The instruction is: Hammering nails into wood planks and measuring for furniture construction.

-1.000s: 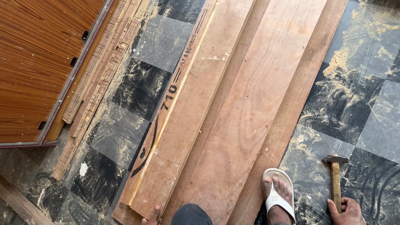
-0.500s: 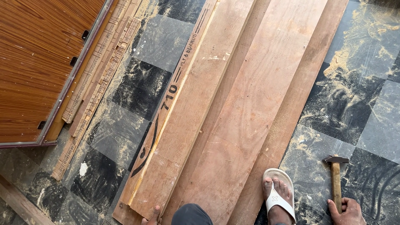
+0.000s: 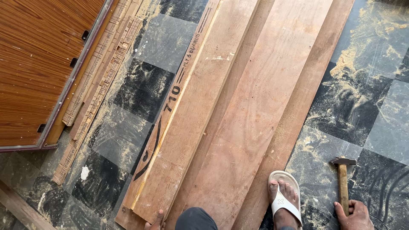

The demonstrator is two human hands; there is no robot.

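Only the one head view here, looking straight down. Using the stack of long plywood planks (image 3: 238,115) as the landmark: they run diagonally across the checkered stone floor (image 3: 375,115), overlapping like a loose fan, reddish-brown with visible grain and a dusting of sawdust. The leftmost plank (image 3: 187,119) has black stencilled marks along its edge.

At the near end of that plank, the left hand (image 3: 155,220) touches the bottom corner. Only a few fingers show at the frame edge, so I can't tell if it's gripping or just resting there.

Right of the stack, the right hand (image 3: 357,215) is wrapped around the wooden handle of a hammer (image 3: 342,179), whose dark metal head rests on the floor pointing away from the person. A foot in a white sandal (image 3: 283,194) is planted on the stack's right edge, probably pinning the boards so they don't slide.

Left of the stack lie narrow ribbed wood strips (image 3: 98,85), bundled beside a glossy, wood-grain laminated panel (image 3: 38,64) with a metal edge.
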